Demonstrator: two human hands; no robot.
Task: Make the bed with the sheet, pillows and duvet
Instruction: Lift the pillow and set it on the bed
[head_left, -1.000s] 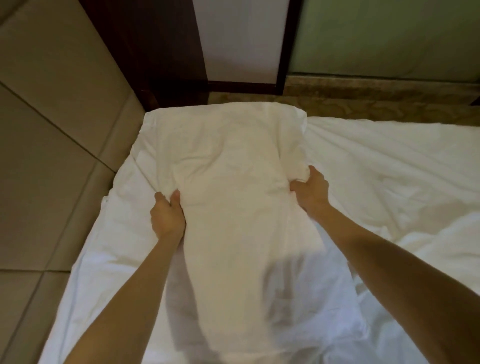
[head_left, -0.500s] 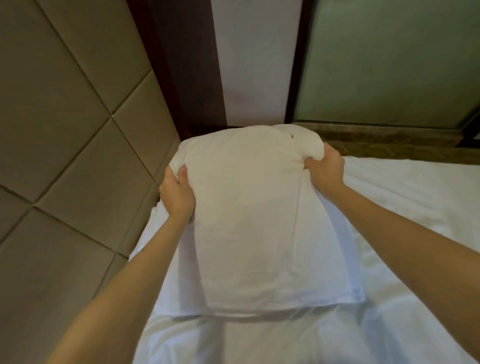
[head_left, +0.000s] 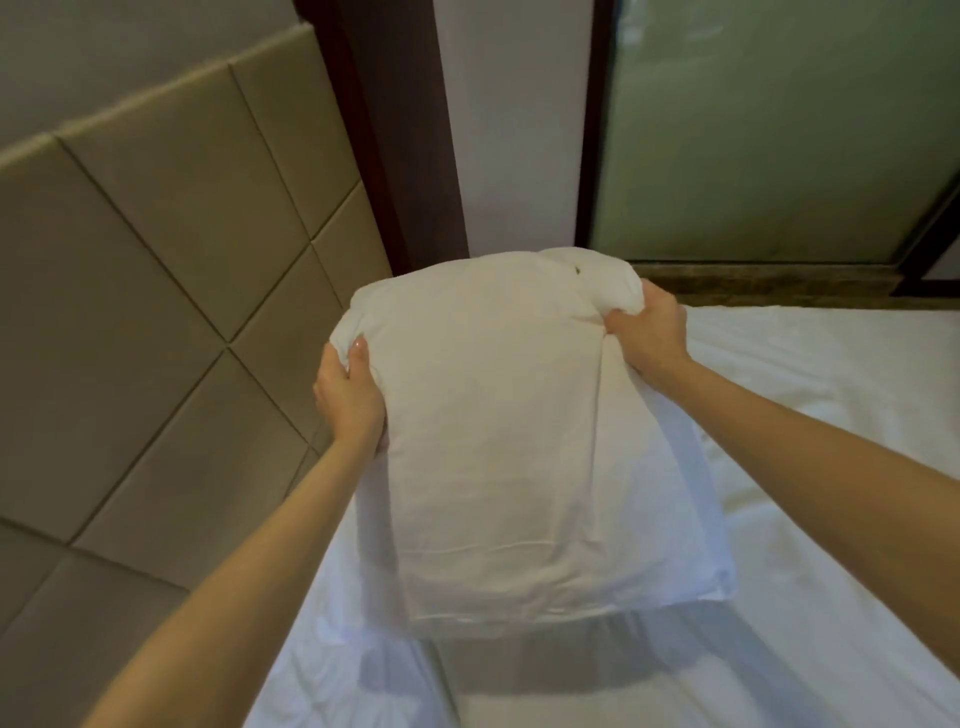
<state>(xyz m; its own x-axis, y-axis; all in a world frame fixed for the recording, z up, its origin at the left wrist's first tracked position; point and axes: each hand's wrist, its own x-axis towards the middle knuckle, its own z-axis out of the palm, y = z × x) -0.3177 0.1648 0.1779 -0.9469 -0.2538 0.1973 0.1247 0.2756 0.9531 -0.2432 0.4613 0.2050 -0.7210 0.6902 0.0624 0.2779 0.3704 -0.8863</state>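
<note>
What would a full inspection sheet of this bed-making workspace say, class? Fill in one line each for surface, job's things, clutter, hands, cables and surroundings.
Surface: white sheet spread over the bed, lightly creased.
Job's things: one white pillow held over the sheet near the bed's far left corner; no duvet seen.
Clutter: nothing seen.
Grippers: left hand grips the pillow's upper left edge; right hand grips its upper right corner.
Cables: nothing seen.
Surroundings: padded beige panels on the left; dark wooden frame and frosted glass panel behind the bed.
</note>
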